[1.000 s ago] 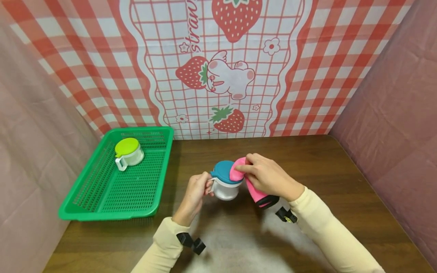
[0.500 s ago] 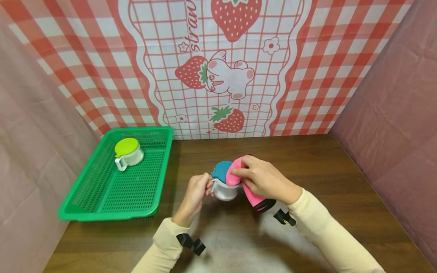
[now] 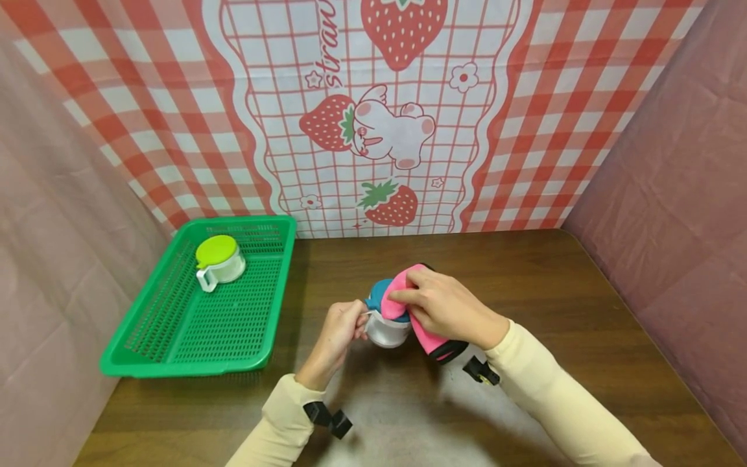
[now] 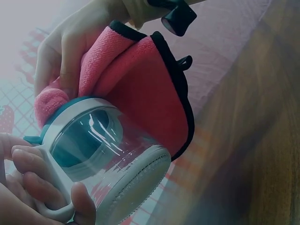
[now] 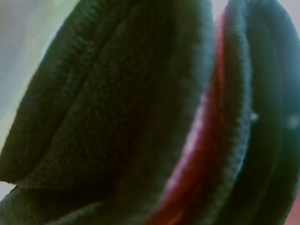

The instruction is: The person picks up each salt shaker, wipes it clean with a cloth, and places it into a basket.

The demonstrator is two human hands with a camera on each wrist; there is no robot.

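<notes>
My left hand (image 3: 340,329) grips the white handle (image 4: 58,180) of a clear seasoning jar (image 3: 388,331) with a blue lid (image 3: 379,292). The jar is held tilted above the table. Bunched in my right hand (image 3: 452,305) is a pink cloth (image 3: 428,334) with black edging, pressed on the lid. In the left wrist view the cloth (image 4: 145,93) hangs behind the jar, and the jar's see-through body (image 4: 108,150) looks empty. Dark, blurred folds of the cloth's edging (image 5: 117,103) fill the right wrist view, hiding the right fingers there.
On the left of the wooden table (image 3: 525,272) stands a green plastic basket (image 3: 271,305). Inside it, towards the back, sits a similar jar with a lime-green lid (image 3: 217,250). A red checked cloth (image 3: 525,130) hangs behind the table, with pink curtains at both sides.
The right hand and the pink cloth have slid left across the blue lid, covering more of it. The jar has shifted slightly towards me, still held by its handle.
</notes>
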